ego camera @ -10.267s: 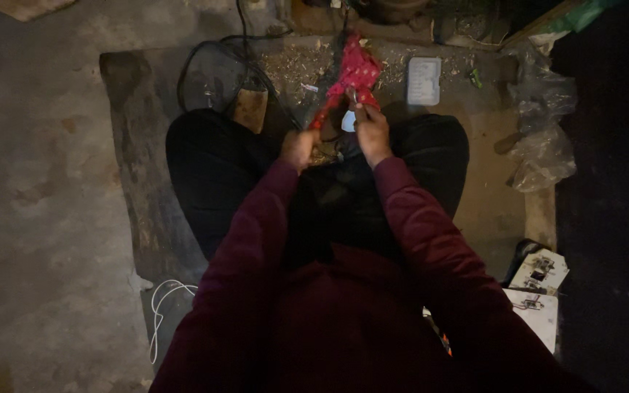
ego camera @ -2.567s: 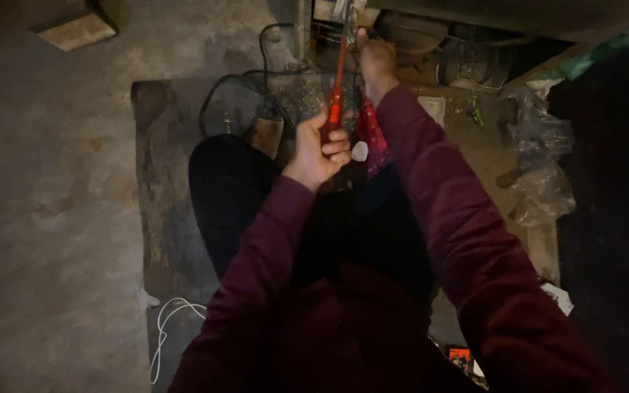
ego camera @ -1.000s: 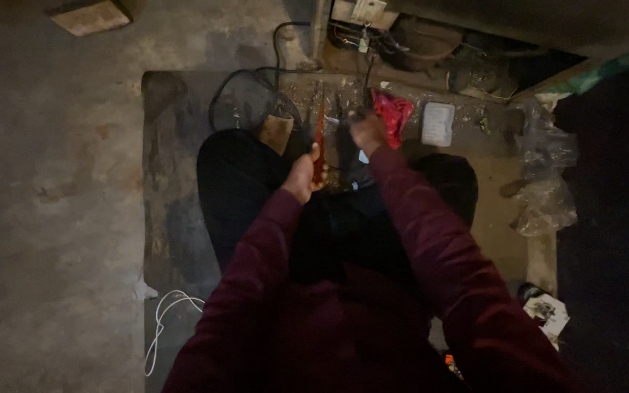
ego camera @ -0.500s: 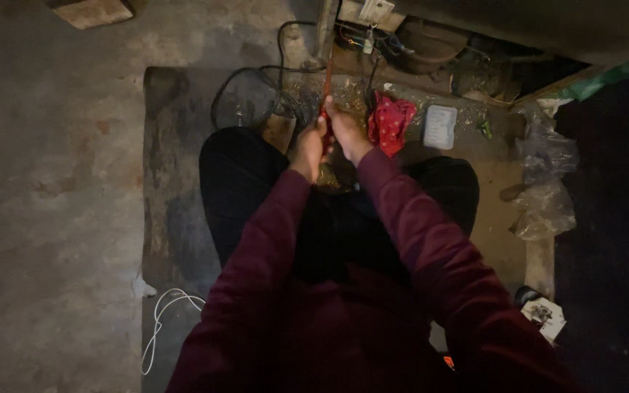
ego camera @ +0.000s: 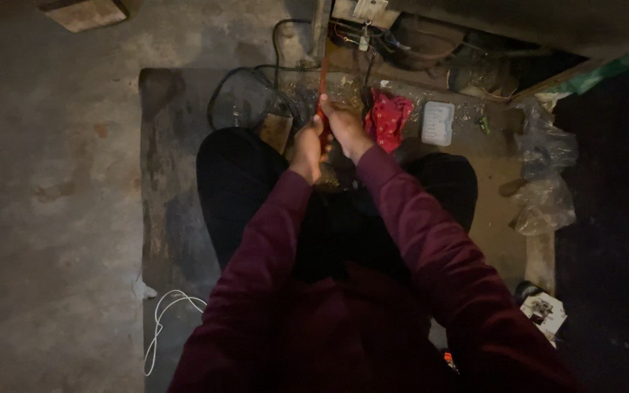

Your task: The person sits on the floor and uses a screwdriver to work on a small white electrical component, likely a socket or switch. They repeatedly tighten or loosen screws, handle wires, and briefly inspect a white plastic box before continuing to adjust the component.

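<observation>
The person is sitting cross-legged on a worn mat (ego camera: 165, 182) laid over the concrete floor, both arms in dark red sleeves reaching forward. The left hand (ego camera: 306, 148) and right hand (ego camera: 343, 125) are meeting just beyond the knees, fingers wrapped together around a slim red-handled tool (ego camera: 322, 87) that is pointing toward the far edge of the mat, into a tangle of black cables (ego camera: 256, 84). The work seems to be at the stage of pressing or prying with the tool; what its tip is touching is too dark to tell. Any further move is calling for steady two-handed control. A red cloth (ego camera: 389, 118) is lying just beside the right hand, a pale flat box (ego camera: 437, 122) beyond it.
</observation>
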